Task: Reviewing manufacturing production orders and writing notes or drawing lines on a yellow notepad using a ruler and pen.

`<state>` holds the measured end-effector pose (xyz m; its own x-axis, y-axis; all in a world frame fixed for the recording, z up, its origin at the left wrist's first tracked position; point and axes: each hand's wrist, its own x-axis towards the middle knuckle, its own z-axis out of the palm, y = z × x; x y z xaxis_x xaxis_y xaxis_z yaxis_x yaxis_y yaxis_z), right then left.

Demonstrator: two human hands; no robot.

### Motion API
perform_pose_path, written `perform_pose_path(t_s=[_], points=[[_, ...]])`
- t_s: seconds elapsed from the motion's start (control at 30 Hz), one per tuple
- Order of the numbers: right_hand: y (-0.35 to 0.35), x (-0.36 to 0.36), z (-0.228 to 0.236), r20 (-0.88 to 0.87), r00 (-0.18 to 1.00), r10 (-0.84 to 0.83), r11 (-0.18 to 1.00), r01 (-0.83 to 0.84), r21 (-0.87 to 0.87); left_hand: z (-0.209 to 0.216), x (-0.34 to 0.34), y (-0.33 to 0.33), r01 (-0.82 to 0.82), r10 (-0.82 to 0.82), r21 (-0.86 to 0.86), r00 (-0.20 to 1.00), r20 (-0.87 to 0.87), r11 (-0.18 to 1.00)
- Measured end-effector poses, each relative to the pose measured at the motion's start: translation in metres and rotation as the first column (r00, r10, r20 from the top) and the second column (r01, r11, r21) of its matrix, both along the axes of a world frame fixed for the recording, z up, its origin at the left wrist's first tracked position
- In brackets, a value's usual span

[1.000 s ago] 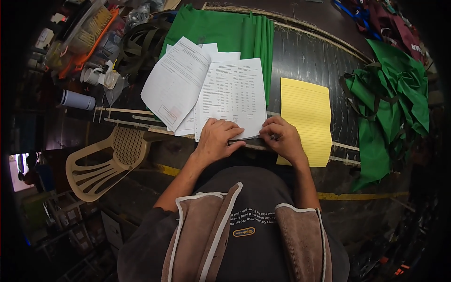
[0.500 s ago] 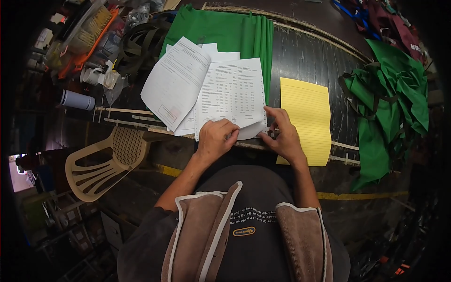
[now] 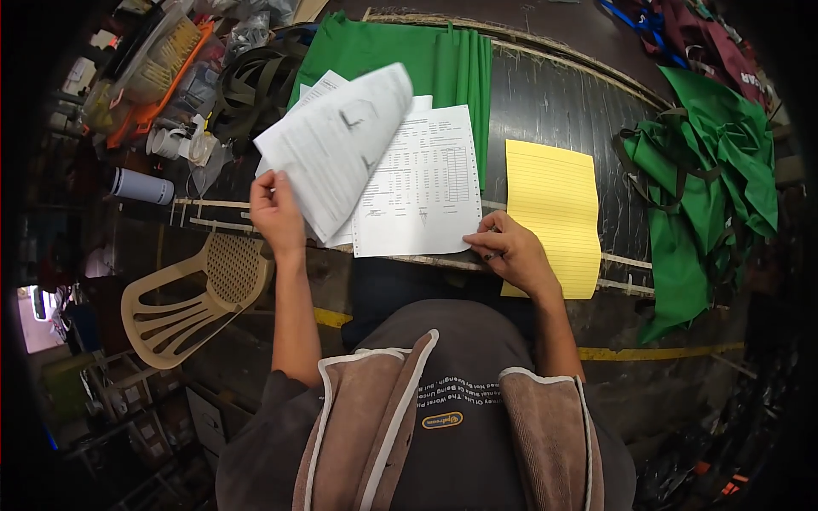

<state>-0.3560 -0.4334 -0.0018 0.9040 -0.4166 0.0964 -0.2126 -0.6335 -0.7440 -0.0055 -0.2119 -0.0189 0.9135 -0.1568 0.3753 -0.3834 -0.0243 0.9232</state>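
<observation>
My left hand (image 3: pixel 278 218) is closed on the lower left edge of a turned-over printed sheet (image 3: pixel 332 157), which bends up and blurs at its far end. Beneath and right of it lies a printed table form (image 3: pixel 422 204) with punched edges. The fingers of my right hand (image 3: pixel 516 254) pinch that form's lower right corner; a small dark thing shows between them, its kind unclear. Beside this hand a yellow lined sheet (image 3: pixel 554 200) lies partly over the table's front edge.
Folded green fabric (image 3: pixel 383 55) lies behind the papers on the dark table (image 3: pixel 545 94). Crumpled green bags (image 3: pixel 711 187) are at the right. Dark straps (image 3: pixel 256 77), plastic tubs (image 3: pixel 166 60) and a white cylinder (image 3: pixel 142 185) fill the left. A beige chair (image 3: pixel 200 298) stands below left.
My left hand has moved left from the form to the other sheet, whose far end has swung up and right. The form's curled lower right corner now lies flatter under my right hand.
</observation>
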Motion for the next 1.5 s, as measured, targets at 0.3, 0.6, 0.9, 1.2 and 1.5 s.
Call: perform_pose_path(t_s=[0.3, 0.6, 0.9, 1.2, 1.5], points=[[-0.002, 0.0, 0.0, -0.015, 1.0, 0.002, 1.0, -0.003, -0.028, -0.025, 0.052, 0.036, -0.121, 0.095, -0.14, 0.979, -0.181, 0.983], [-0.003, 0.001, 0.001, -0.02, 1.0, -0.008, 0.999, 0.007, -0.036, -0.027, 0.058, 0.043, -0.176, 0.137, -0.132, 0.955, -0.264, 0.976], [-0.002, 0.002, 0.002, -0.016, 1.0, -0.004, 0.999, 0.003, -0.045, -0.027, 0.059, 0.046, -0.168, 0.135, -0.105, 0.955, -0.265, 0.98], [-0.002, 0.001, 0.002, -0.017, 1.0, -0.005, 0.999, 0.004, -0.045, -0.027, 0.058, 0.048, -0.171, 0.142, -0.093, 0.955, -0.261, 0.981], [-0.002, 0.001, 0.003, -0.028, 1.0, 0.003, 0.999, -0.004, -0.043, -0.025, 0.056, 0.047, -0.191, 0.172, -0.055, 0.951, -0.255, 0.98]])
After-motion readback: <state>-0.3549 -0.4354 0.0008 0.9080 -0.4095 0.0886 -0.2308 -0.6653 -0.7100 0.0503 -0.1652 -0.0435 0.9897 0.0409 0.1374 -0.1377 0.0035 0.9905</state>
